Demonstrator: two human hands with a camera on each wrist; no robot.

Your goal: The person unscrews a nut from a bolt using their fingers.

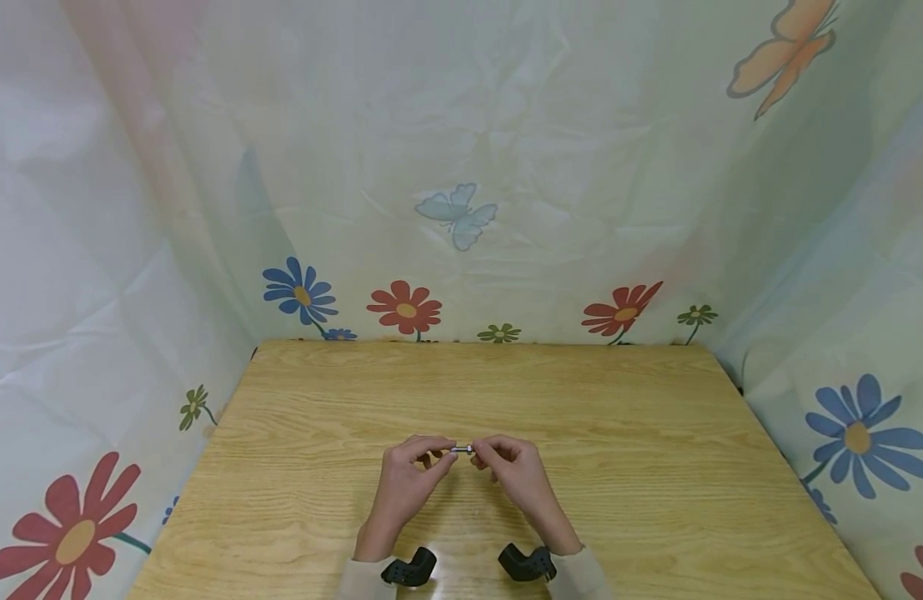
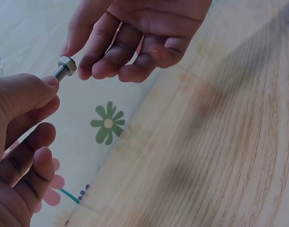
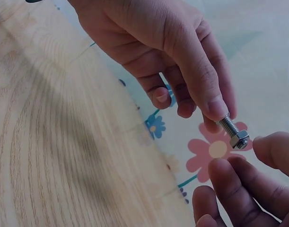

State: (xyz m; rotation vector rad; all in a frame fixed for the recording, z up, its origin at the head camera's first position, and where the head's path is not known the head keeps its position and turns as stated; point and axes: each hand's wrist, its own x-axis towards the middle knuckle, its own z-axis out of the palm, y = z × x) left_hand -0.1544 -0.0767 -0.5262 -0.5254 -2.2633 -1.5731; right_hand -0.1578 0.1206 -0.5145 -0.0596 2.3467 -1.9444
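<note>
**Left hand [image 1: 410,477] pinches a bolt [image 3: 228,126] above the tabletop [image 1: 656,450]**

The left grip is closed to a pinch: thumb and fingertips press together on one end of the bolt and hide that end. The remaining fingers of that hand bend loosely, clear of the metal. The bolt lies about level in the head view, its threaded shank pointing toward the right hand [image 1: 518,468]. A hex nut [image 3: 239,139] sits around the thread near the far tip, a little of which shows past it.

The right grip is slightly parted, thumb and fingers spread around the nut end with no hold to be seen. The thumb tip is just beside the nut; whether any fingertip touches it, I cannot tell.

Both forearms wear pale sleeves [image 1: 581,575], with a black device [image 1: 527,564] at each wrist. The tabletop has a wood grain. Behind it hangs a pale cloth [image 1: 581,167] printed with flowers, a light blue butterfly [image 1: 461,218] and an orange butterfly [image 1: 785,57].
</note>
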